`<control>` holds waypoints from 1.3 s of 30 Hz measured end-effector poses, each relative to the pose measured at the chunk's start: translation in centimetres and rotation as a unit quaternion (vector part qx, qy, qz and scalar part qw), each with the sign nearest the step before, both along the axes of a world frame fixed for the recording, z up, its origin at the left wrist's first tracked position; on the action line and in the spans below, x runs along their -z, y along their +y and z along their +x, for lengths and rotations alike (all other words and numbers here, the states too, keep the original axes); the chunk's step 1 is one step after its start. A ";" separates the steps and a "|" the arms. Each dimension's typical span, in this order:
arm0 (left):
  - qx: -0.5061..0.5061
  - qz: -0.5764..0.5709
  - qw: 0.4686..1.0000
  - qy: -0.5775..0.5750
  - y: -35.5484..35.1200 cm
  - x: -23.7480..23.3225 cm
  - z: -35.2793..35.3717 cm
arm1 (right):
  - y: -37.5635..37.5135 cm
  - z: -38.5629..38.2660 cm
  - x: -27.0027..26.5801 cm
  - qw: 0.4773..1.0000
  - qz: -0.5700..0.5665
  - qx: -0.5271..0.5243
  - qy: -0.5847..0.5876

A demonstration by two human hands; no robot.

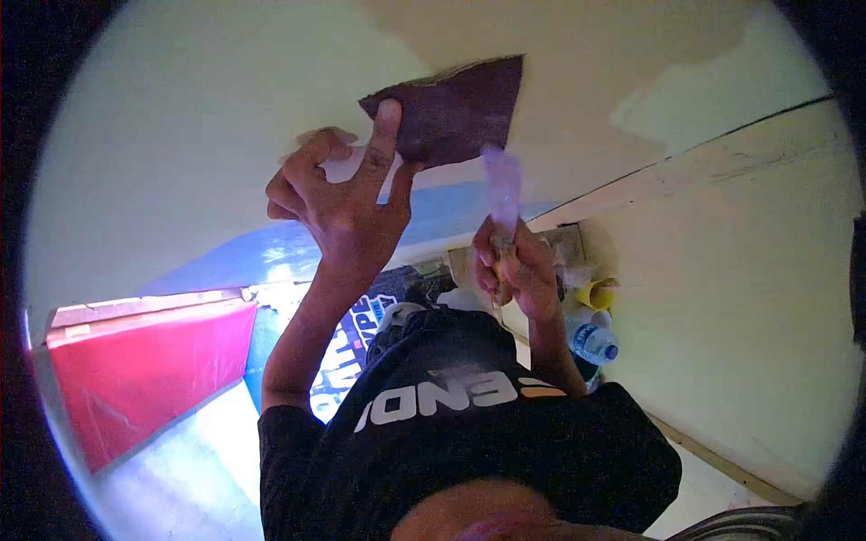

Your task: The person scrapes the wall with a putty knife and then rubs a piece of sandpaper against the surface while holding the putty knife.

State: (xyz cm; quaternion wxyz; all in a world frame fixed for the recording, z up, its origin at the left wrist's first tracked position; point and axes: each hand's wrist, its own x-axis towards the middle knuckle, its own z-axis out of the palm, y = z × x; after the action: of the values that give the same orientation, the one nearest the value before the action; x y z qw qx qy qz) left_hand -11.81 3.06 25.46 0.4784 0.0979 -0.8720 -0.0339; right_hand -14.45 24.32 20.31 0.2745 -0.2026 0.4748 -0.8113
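Note:
A dark brown piece of sandpaper (460,113) with a ragged upper edge lies up against the pale painted wall (225,108). My left hand (347,194) has it by the left side, index finger stretched over its face and thumb at its lower edge; the other fingers curl away from it. In my right hand (519,270), the fingers wrap round the handle of a putty knife (502,185). Its blade, pale and slightly blurred, points upward, with the tip right at the sandpaper's lower right corner.
A plastic water bottle (595,344) and a yellow cup-like container (595,295) are by my right forearm. Pale boarding (722,234) runs along the right, meeting the wall at a dark seam. A red panel (153,370) stands at the lower left.

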 end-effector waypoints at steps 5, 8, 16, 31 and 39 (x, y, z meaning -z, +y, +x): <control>0.030 0.028 0.999 -0.003 -0.1 0.1 0.0 | -2.1 -0.2 -2.6 0.830 0.236 0.215 0.458; 0.015 0.012 1.000 -0.003 -0.4 0.4 0.1 | -4.1 -1.8 -1.3 0.723 0.277 0.296 0.560; 0.034 0.050 0.998 0.006 -0.2 0.3 0.1 | -6.0 -2.4 2.1 0.685 0.334 0.348 0.547; 0.020 0.017 0.999 -0.023 0.0 -0.1 0.4 | -6.0 -3.3 2.2 0.672 0.338 0.344 0.562; 0.018 0.009 1.000 -0.017 -0.1 0.1 0.4 | -6.1 -3.1 1.1 0.687 0.339 0.331 0.551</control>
State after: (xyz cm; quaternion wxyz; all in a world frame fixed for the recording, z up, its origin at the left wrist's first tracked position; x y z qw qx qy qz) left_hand -11.45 2.96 25.37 0.4619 0.0868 -0.8813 -0.0483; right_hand -17.55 18.25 19.21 -0.2731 -0.3364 0.8193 -0.3754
